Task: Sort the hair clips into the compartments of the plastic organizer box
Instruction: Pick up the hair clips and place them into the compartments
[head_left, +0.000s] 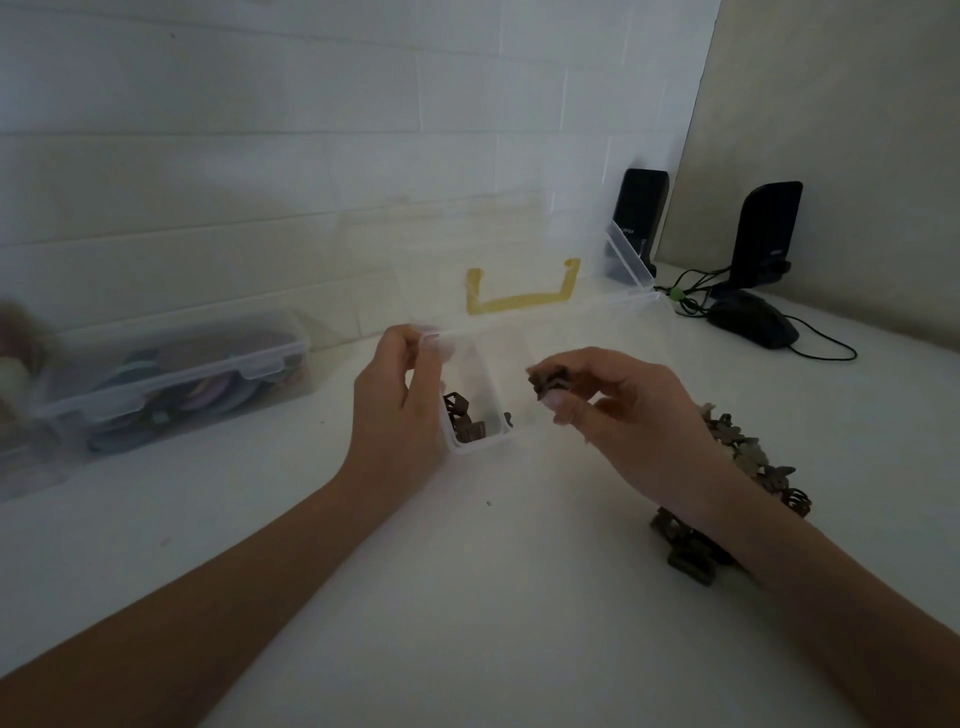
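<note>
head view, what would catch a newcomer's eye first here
Mid-frame, the right hand pinches a small brown hair clip above the clear organizer box, while the left hand grips the box's left end. A yellow handle shows through the raised lid, and a pile of brown clips lies beside the right wrist.

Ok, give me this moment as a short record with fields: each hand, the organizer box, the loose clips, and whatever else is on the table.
left hand: grips the left end of the organizer box
right hand: pinches a brown hair clip above the box
organizer box: clear, lid open, brown clips in the left compartment
loose clips: pile on the table under the right wrist
other: closed clear box at left; computer mouse and two speakers at back right
</note>
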